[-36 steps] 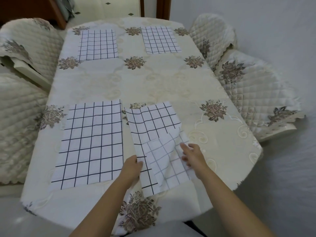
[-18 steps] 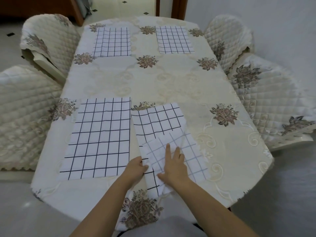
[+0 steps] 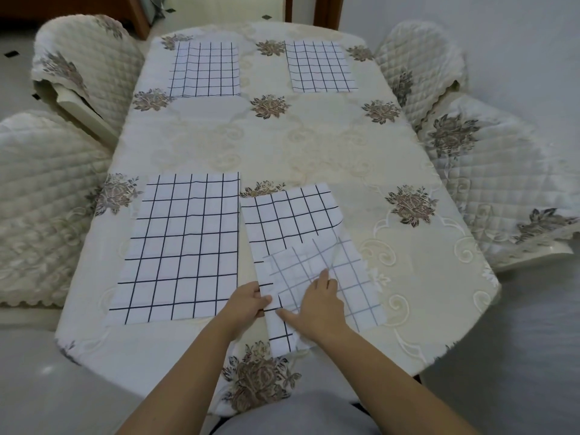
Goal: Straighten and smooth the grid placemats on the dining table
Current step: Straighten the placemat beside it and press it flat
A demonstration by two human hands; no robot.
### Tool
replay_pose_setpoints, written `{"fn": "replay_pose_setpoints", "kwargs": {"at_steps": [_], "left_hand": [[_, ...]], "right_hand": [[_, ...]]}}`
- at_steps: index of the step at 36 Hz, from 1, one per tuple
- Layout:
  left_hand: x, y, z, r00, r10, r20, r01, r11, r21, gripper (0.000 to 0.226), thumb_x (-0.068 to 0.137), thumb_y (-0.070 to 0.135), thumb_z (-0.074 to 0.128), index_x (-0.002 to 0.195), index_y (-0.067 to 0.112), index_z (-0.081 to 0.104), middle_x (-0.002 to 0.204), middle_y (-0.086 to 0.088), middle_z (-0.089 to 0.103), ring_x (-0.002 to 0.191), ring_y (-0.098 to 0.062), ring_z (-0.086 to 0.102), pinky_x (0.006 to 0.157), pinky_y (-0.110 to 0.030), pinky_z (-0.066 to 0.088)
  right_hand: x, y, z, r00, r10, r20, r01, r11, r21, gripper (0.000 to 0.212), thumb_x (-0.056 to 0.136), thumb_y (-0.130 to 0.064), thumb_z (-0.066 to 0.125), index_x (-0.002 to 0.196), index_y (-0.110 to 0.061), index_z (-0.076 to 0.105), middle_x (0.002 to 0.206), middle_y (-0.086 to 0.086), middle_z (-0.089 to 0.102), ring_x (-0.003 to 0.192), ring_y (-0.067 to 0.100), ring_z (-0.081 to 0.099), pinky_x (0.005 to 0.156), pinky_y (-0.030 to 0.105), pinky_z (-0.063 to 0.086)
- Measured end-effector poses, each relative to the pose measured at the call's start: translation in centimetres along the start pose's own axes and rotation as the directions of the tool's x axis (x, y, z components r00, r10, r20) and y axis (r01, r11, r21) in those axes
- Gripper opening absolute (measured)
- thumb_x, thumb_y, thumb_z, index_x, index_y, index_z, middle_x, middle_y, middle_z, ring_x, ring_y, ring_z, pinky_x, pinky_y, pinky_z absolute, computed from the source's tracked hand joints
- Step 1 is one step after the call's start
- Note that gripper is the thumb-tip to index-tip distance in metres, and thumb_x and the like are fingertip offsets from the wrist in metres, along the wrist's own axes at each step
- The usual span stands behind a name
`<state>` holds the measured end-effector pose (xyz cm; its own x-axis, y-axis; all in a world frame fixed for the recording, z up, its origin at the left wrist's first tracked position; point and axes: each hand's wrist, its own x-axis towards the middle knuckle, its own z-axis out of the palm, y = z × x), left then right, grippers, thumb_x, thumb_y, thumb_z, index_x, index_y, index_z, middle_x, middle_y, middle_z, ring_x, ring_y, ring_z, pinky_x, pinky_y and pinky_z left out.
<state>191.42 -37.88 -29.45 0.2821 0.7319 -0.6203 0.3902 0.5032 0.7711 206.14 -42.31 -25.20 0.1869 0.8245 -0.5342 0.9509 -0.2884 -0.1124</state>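
Observation:
Several white grid placemats lie on the oval dining table (image 3: 282, 146). The near-right placemat (image 3: 288, 218) is skewed, and its near right part is folded over, showing the paler underside (image 3: 354, 277). My left hand (image 3: 248, 301) pinches that mat's left edge near the front. My right hand (image 3: 317, 304) lies flat with straight fingers on the folded flap. The near-left placemat (image 3: 182, 246) lies flat, close beside it. Two more mats sit flat at the far left (image 3: 205, 69) and far right (image 3: 320, 67).
A cream floral tablecloth (image 3: 260, 378) hangs over the table's near edge. Quilted covered chairs stand on the left (image 3: 47, 189) and right (image 3: 489, 171), with two more at the far corners. Behind the table is a tiled floor and a wooden door frame (image 3: 326, 9).
My right hand moved from the flap's right edge onto the flap and now presses it flat. The left hand stays at the mat's left edge. The camera view shifted slightly.

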Motion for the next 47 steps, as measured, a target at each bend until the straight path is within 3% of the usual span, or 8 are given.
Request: {"fn": "replay_pose_setpoints", "kwargs": {"at_steps": [6,15,22,28,32,34,42,47], "left_hand": [[0.1,-0.2,0.1,1.000,-0.012,-0.016,0.013,1.000,0.018,0.009,0.092,0.015,0.053,0.099,0.009,0.054,0.081,-0.009,0.047,0.074,-0.019,0.044,0.067,-0.026,0.043],[0.1,-0.4,0.2,1.000,0.006,-0.020,-0.006,1.000,-0.009,0.012,0.093,0.013,0.052,0.101,0.005,0.055,0.075,-0.005,0.045,0.066,-0.015,0.042,0.063,-0.021,0.041],[0.3,-0.3,0.1,1.000,-0.008,-0.015,0.008,1.000,0.024,0.006,0.094,0.013,0.051,0.096,0.007,0.050,0.087,-0.011,0.044,0.076,-0.018,0.043,0.062,-0.018,0.044],[0.4,-0.2,-0.1,0.999,-0.035,-0.017,0.035,0.999,0.030,0.013,0.094,0.013,0.053,0.088,0.010,0.041,0.069,-0.003,0.028,0.064,-0.016,0.032,0.061,-0.020,0.041],[0.2,0.0,-0.1,0.999,-0.043,-0.005,0.044,0.999,0.010,0.007,0.094,0.011,0.052,0.096,0.004,0.051,0.070,-0.003,0.031,0.064,-0.016,0.037,0.061,-0.020,0.043],[0.0,0.3,-0.2,0.999,-0.050,0.008,0.050,0.999,0.007,0.007,0.094,0.012,0.052,0.098,0.006,0.051,0.074,-0.006,0.034,0.071,-0.019,0.040,0.066,-0.024,0.045],[-0.8,1.4,0.6,0.994,-0.098,-0.050,0.094,0.993,-0.071,0.013,0.094,0.018,0.052,0.086,0.008,0.047,0.077,-0.010,0.046,0.071,-0.022,0.049,0.071,-0.036,0.051],[-1.1,2.1,2.7,0.980,-0.016,-0.199,0.057,0.978,0.199,0.021,0.093,0.014,0.048,0.110,0.009,0.037,0.077,-0.002,0.038,0.067,-0.016,0.040,0.060,-0.029,0.036]], "right_hand": [[-0.1,-1.2,0.9,0.998,0.063,-0.021,-0.063,0.998,-0.019,0.093,0.088,-0.053,0.044,0.143,0.011,0.007,0.154,0.022,-0.012,0.138,0.034,0.009,0.090,0.043,0.044],[0.0,-1.0,1.0,0.995,0.054,-0.078,-0.050,0.997,0.059,0.077,0.091,-0.028,0.047,0.147,-0.001,0.001,0.156,0.018,-0.001,0.138,0.035,0.015,0.101,0.044,0.041],[0.2,1.2,-0.2,0.969,0.105,-0.224,-0.014,0.928,0.372,0.082,0.089,-0.020,0.050,0.149,-0.008,-0.004,0.151,0.014,0.016,0.129,0.031,0.035,0.092,0.037,0.044],[0.2,4.6,-0.5,0.925,0.357,-0.129,-0.046,0.443,0.895,0.069,0.083,-0.011,0.058,0.142,-0.007,0.025,0.138,0.003,0.043,0.119,0.020,0.048,0.102,0.032,0.039],[-0.5,7.7,-0.3,0.905,0.423,0.042,-0.100,0.115,0.988,0.030,0.075,-0.008,0.058,0.105,-0.012,0.054,0.091,0.004,0.060,0.082,0.020,0.056,0.067,0.026,0.045],[-0.9,9.1,-0.1,0.884,0.457,0.098,-0.127,0.034,0.991,0.022,0.082,0.001,0.054,0.102,-0.006,0.059,0.082,0.004,0.062,0.072,0.021,0.056,0.064,0.027,0.046],[-1.5,11.8,0.5,0.872,0.489,0.011,-0.203,0.342,0.917,0.025,0.086,-0.004,0.054,0.110,-0.009,0.055,0.104,0.007,0.058,0.086,0.020,0.054,0.066,0.026,0.043],[-0.6,12.0,0.1,0.879,0.459,-0.129,-0.200,0.601,0.774,0.035,0.085,-0.012,0.060,0.118,-0.003,0.051,0.109,0.009,0.047,0.085,0.021,0.049,0.073,0.028,0.039]]}}
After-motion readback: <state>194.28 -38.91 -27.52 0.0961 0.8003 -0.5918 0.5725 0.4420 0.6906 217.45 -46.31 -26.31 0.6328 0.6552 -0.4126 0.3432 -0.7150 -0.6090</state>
